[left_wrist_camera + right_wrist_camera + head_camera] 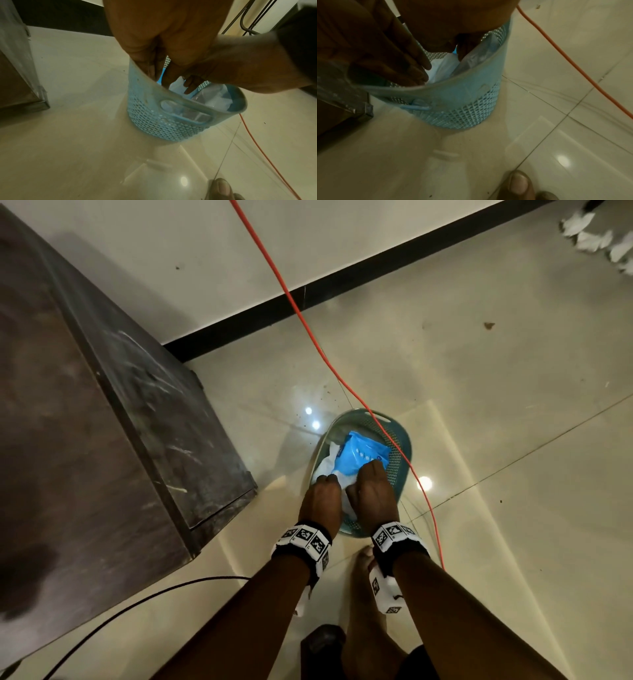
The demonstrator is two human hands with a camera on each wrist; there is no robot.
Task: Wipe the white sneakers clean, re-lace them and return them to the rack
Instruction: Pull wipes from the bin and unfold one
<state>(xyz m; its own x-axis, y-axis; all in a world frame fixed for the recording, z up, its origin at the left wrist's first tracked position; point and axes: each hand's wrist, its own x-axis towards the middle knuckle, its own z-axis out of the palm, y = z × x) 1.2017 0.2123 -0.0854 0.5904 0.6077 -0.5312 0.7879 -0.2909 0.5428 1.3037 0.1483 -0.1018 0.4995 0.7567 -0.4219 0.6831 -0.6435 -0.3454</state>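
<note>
Both hands in perforated blue plastic basket [399, 460]: right hand [371, 494] grip pinches soft, light, crinkly blue wipes pack [359, 455] at near edge; left hand [322, 501] grip state unclear.

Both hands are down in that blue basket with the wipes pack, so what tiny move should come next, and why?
Probably pull one white wipe free. Both the left hand and the right hand already reach into the blue basket at the blue wipes pack, and no sneakers are in view yet.

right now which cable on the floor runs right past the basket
The orange cable: it crosses the blue basket's far rim; the black cable lies nearer, beside the dark cabinet.
</note>
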